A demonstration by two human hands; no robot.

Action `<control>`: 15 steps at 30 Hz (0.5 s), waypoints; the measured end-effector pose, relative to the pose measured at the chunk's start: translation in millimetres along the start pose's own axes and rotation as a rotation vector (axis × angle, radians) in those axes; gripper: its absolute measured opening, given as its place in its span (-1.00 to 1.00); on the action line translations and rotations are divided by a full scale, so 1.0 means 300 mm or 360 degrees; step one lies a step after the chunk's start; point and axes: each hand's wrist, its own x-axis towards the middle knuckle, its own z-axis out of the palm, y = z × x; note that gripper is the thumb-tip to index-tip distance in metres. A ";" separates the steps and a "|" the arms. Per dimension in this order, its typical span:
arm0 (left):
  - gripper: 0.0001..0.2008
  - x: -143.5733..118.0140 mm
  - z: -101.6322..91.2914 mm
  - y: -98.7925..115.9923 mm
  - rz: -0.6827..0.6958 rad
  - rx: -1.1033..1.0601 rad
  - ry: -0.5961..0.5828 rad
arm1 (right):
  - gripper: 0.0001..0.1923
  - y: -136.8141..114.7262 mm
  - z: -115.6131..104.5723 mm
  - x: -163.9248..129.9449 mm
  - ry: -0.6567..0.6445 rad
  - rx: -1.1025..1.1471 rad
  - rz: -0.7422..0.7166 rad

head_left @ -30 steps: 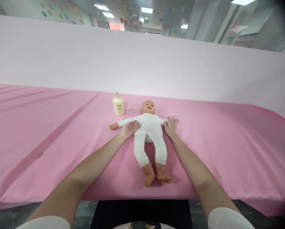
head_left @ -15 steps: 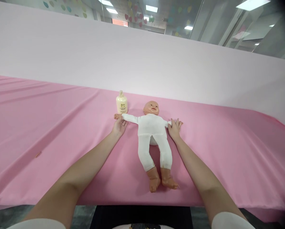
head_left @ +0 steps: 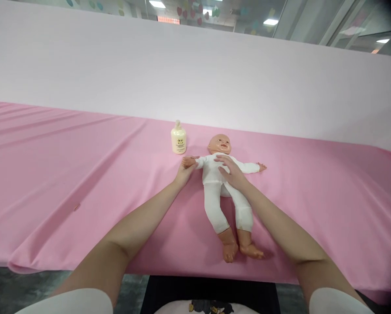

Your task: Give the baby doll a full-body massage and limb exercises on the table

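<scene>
A baby doll (head_left: 212, 173) in a white suit lies on its back, head away from me and bare feet toward me. My left hand (head_left: 184, 172) is closed around the doll's forearm on the left side, and the doll's small hand pokes out above it. Over the doll's chest is my right hand (head_left: 232, 172), fingers apart and holding nothing; whether it presses on the cloth I cannot tell. The doll's other arm stretches out to the right, free of my hands. Just beyond my left hand stands a cream pump bottle (head_left: 178, 139) with dark print.
A pink cloth (head_left: 117, 174) with folds at the left covers the table. A small brownish scrap (head_left: 76, 207) lies on it. Behind rises a white partition (head_left: 195, 83). A black seat (head_left: 211, 288) shows below the near edge.
My right hand has let go of the doll's arm on the right and moved left over its chest. My left hand stays on the other arm. The view has shifted a little.
</scene>
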 end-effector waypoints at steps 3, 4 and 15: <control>-0.77 -0.023 0.006 -0.003 0.0076 0.0303 -0.0269 | -0.57 -0.062 0.071 0.025 -0.0243 0.0085 -0.0090; -0.76 -0.028 0.006 -0.003 0.0076 0.0399 -0.0356 | -0.55 -0.069 0.090 0.025 -0.0272 0.0075 -0.0119; -0.75 -0.021 -0.003 -0.005 0.0362 0.0820 -0.0477 | -0.52 -0.047 0.122 -0.014 -0.0306 0.0016 -0.0220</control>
